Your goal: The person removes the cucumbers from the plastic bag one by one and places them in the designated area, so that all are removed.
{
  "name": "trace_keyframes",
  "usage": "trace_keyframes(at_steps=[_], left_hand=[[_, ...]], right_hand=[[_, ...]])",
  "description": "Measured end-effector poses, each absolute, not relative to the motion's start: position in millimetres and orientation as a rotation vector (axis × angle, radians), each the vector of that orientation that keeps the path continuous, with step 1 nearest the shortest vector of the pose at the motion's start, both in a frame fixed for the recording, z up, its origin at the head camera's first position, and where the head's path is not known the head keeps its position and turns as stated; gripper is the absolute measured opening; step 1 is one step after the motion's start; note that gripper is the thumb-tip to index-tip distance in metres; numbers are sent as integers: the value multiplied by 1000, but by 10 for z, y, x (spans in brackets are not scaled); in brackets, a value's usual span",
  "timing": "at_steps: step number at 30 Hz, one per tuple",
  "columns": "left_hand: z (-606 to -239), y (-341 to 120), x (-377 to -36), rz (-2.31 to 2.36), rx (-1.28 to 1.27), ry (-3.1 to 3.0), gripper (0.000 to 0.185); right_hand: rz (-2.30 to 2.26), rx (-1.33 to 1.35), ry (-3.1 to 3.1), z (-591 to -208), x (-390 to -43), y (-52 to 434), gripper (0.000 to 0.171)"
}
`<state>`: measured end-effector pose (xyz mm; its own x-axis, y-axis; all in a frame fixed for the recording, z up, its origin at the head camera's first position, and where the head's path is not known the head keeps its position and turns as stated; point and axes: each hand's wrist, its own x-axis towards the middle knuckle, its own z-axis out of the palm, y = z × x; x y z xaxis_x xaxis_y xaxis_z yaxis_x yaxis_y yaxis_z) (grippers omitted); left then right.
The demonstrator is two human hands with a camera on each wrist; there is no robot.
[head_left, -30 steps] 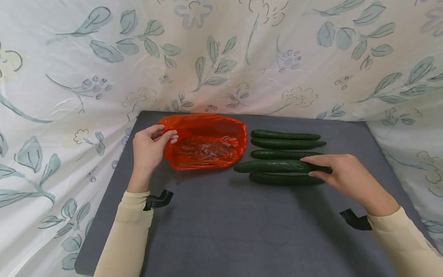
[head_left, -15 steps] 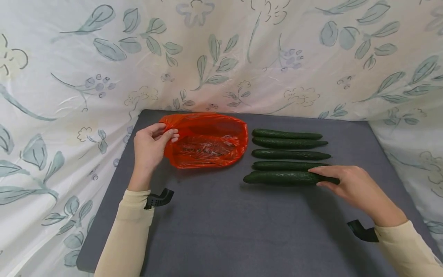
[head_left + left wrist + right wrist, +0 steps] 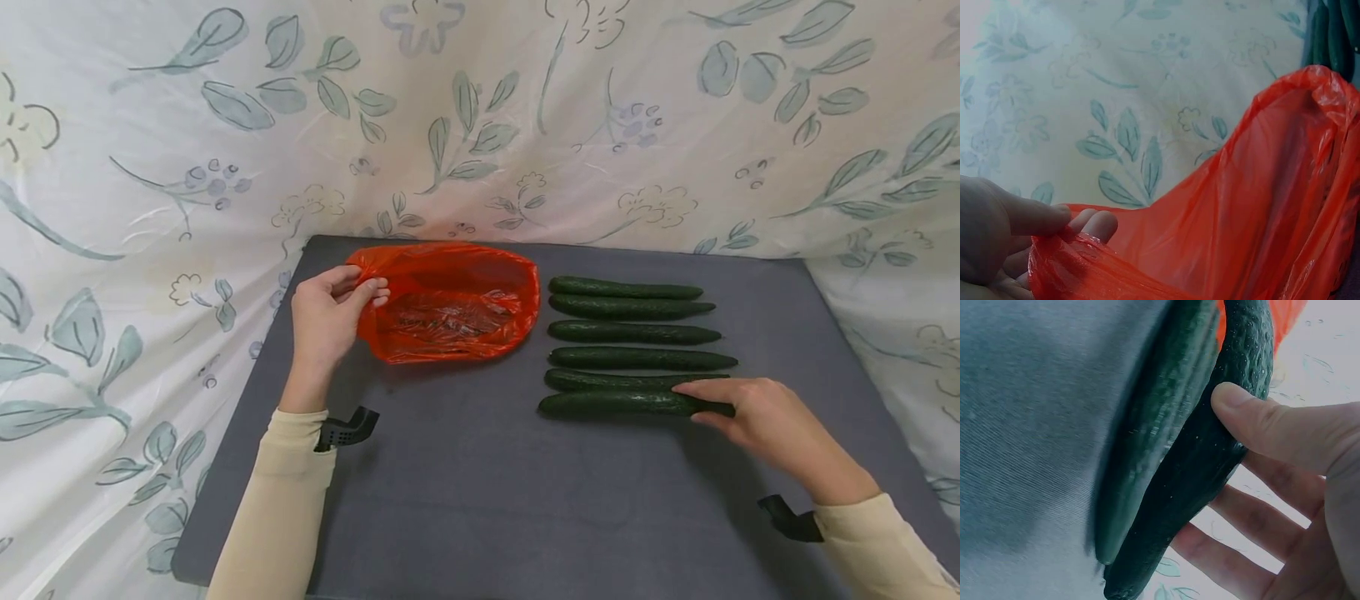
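An orange-red plastic bag (image 3: 525, 321) lies with its mouth spread wide on the table's left half. My left hand (image 3: 326, 321) pinches the bag's gathered left edge; in the left wrist view thumb and fingers (image 3: 1102, 226) hold the bunched film. To the right, several dark green cucumbers (image 3: 633, 332) lie in a row. My right hand (image 3: 772, 421) grips the right end of the nearest cucumber (image 3: 607, 404). In the right wrist view the thumb lies across this held cucumber (image 3: 1185, 459), fingers on its other side, with another cucumber (image 3: 1141, 450) close beside it.
The dark grey table (image 3: 480, 500) stretches toward the person, its rounded corner at the front left. A pale curtain (image 3: 480, 108) with a leaf and flower print hangs along the back and sides. Each sleeve has a black wrist mount (image 3: 347, 429).
My right hand has brought its cucumber toward the person, from over the row to the row's near side. The left hand keeps its hold on the bag, nearly still.
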<state>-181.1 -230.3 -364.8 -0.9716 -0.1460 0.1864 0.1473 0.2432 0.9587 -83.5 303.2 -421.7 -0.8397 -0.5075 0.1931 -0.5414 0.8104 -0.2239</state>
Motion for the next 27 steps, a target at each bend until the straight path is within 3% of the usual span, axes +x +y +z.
trace_keyframes(at_steps=[27], left_hand=[[-3651,-2314,-1752,-1713,-11,-2325,39]], right_hand=[[342,648,-2835,-4774,-757,3176,55]])
